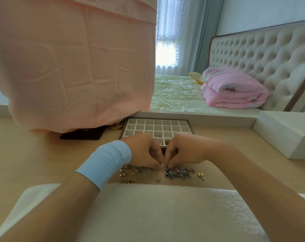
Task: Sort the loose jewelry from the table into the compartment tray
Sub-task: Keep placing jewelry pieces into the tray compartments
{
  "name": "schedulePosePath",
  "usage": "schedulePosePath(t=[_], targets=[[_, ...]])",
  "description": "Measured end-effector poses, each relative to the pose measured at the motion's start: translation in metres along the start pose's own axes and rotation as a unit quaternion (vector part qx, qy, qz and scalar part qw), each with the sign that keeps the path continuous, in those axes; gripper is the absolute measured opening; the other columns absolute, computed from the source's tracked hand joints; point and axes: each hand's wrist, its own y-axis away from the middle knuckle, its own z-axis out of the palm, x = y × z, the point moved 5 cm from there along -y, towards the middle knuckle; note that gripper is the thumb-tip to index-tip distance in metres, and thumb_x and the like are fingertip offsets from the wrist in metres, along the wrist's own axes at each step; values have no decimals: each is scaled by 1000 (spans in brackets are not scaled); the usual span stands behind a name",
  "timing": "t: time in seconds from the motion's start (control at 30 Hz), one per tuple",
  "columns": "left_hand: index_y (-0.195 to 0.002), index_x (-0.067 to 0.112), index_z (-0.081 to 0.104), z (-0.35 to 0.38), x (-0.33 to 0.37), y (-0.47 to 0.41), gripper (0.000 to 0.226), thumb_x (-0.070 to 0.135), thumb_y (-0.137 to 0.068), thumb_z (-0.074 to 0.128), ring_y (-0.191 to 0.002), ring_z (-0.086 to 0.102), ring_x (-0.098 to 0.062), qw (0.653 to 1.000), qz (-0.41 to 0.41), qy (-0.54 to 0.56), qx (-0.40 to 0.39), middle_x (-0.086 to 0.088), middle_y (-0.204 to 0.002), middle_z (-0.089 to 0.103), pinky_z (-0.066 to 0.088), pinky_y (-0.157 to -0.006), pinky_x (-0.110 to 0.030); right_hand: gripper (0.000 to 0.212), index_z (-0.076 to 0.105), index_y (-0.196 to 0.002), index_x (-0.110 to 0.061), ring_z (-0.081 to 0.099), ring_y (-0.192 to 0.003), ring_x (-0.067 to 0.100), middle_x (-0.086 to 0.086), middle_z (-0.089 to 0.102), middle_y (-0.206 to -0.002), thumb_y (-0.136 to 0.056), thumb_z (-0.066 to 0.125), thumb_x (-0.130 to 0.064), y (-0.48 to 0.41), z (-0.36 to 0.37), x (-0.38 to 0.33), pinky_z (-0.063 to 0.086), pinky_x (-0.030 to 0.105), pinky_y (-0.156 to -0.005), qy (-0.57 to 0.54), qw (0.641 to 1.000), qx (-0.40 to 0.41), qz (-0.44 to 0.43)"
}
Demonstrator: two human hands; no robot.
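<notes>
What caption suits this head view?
Left hand and right hand pinch a gold pendant amid loose jewelry near the compartment tray.

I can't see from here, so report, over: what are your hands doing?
Left hand and right hand both pinch one small gold piece. Loose jewelry beside it. Tray just behind, mostly empty. Nothing blocking.

The draped fabric cloth [74,63] is pale peach-pink. The rectangular compartment tray [149,121] is white inside with a dark brown frame, and it sits on a light beige wooden table [227,145]. The scattered loose metal jewelry [183,172] is mostly silver with some gold; the small heart-shaped pendant [163,167] is gold. The stretchy fabric wristband [106,161] is light blue. The folded padded quilt [234,88] is pink with a faint floral print, the bed sheet [174,91] pale green, and the tufted headboard [262,49] cream with brown trim.
</notes>
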Motion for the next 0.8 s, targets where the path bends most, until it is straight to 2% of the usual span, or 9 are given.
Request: schedulePosePath(t=[0.17, 0.3, 0.4, 0.5, 0.6, 0.67, 0.73, 0.8], targets=[[-94, 32, 75, -4, -4, 2, 14, 31, -80, 77, -81, 68, -4, 995, 4, 101, 9, 14, -84, 74, 54, -80, -21, 12, 75, -83, -32, 57, -58, -9, -27, 63, -60, -89, 78, -21, 3, -11, 5, 39, 6, -59, -49, 999, 23, -5], [-97, 21, 72, -4, -9, 0, 20, 19, -79, 80, -88, 71, -11, 978, 24, 205, 22, 5, -91, 76, 55, -91, -32, 20, 72, -77, -27, 49, -47, 4, -17, 65, -57, -96, 69, -21, 10, -15, 4, 40, 16, -49, -132, 991, 13, 2], [-97, 22, 69, -5, -12, -1, 22, 22, -78, 81, -83, 70, -12, 969, 11, 245, 34, 5, -88, 77, 55, -86, -31, 21, 73, -82, -19, 44, -43, 8, -9, 62, -52, -99, 65, -26, 13, -15, 6, 34, 19, -45, -178, 984, 20, 16], [-98, 20, 68, -7, -13, -1, 22, 24, -80, 80, -75, 65, -14, 957, -1, 284, 58, 3, -91, 77, 53, -78, -34, 24, 73, -86, -13, 39, -40, 6, -9, 56, -46, -102, 61, -27, 13, -16, 7, 29, 19, -44, -217, 975, 33, 19], [-99, 17, 69, -10, -14, -1, 17, 23, -84, 75, -66, 58, -9, 951, -1, 297, 86, 5, -88, 77, 50, -71, -28, 28, 73, -79, -22, 42, -45, 7, -15, 61, -52, -103, 60, -26, 13, -18, 4, 29, 18, -45, -250, 967, 51, 12], [-97, 15, 70, -12, -14, 0, 13, 22, -86, 73, -60, 55, -7, 944, 1, 312, 104, 5, -87, 77, 47, -62, -16, 30, 73, -74, -26, 44, -50, 11, -14, 65, -60, -102, 61, -26, 10, -18, 5, 30, 20, -46, -265, 962, 71, 14], [-93, 13, 72, -14, -15, 2, 11, 22, -87, 71, -57, 54, -5, 939, -3, 320, 123, 3, -86, 77, 42, -51, -10, 25, 73, -80, -21, 45, -51, 13, -9, 70, -69, -101, 62, -25, 8, -18, 8, 31, 21, -45, -276, 956, 92, 20], [-90, 14, 72, -15, -17, 1, 9, 23, -88, 71, -57, 53, -6, 935, -10, 327, 137, 1, -85, 77, 39, -47, -8, 15, 73, -92, -16, 48, -52, 15, -3, 73, -78, -101, 63, -23, 7, -19, 8, 31, 20, -43, -295, 949, 110, 17]])
